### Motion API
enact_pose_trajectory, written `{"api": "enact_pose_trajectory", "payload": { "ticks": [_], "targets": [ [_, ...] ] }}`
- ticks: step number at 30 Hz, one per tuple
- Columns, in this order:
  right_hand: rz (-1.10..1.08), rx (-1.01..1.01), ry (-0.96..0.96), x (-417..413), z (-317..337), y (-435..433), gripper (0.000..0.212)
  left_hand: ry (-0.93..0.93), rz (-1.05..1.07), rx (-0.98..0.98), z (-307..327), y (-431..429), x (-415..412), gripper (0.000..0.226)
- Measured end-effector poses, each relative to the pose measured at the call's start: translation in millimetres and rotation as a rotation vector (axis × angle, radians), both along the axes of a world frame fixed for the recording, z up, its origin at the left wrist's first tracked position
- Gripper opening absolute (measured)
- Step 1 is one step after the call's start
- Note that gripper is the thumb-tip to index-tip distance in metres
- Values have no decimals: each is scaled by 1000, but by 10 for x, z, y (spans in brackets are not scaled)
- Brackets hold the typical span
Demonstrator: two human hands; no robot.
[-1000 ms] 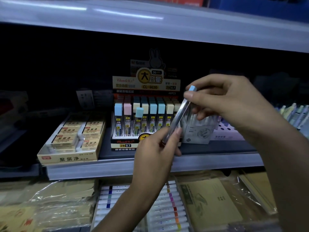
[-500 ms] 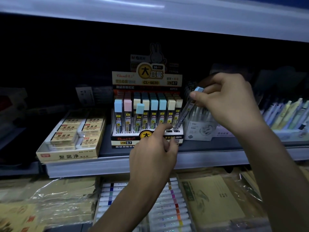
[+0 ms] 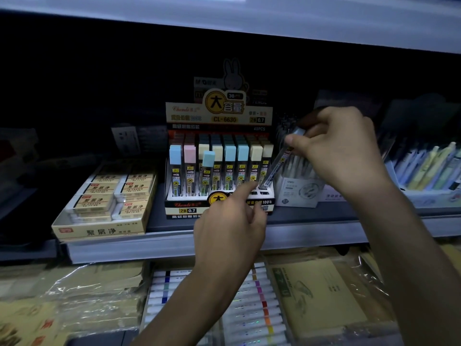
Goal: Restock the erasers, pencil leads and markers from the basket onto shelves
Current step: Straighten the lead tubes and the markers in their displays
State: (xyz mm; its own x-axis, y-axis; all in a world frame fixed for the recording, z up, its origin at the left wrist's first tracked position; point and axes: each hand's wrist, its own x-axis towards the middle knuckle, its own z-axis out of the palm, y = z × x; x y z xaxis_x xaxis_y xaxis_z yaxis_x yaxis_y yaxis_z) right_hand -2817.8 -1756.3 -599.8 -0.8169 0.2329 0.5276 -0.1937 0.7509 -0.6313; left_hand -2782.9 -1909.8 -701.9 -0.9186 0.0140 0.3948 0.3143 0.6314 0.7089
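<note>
White pen box (image 3: 298, 193), pastel pens (image 3: 429, 168) at right; plastic-wrapped brown notebooks (image 3: 316, 295) below.

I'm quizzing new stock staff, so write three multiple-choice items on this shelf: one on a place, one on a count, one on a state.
1. Where is the tan cardboard eraser carton relative to the white pencil-lead display box? A left of it; B right of it; C on top of it.
2. How many pink caps stand in its front row? A none; B one; C four.
3. How is the clear pencil-lead tube in the right hand? A lying flat; B upright, fully seated; C tilted, lower end at a front slot.
Answers: A, the carton sits left of the box; B, one pink cap, second from left; C, the pinched tube leans rightward.
</note>
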Motion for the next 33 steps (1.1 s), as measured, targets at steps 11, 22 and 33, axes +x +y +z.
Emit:
{"api": "enact_pose_trajectory", "payload": {
  "ticks": [11, 22, 33],
  "targets": [
    [-28, 233, 62, -19, 8, -193, 28, -31, 33, -119, 5, 52, -4, 47],
    [-2, 349, 64, -27, 9, -351, 30, -43, 59, -185, 5, 76, 4, 47],
    [-68, 197, 59, -71, -33, -121, 34, -65, 53, -182, 2, 62, 11, 47]
  ]
}}
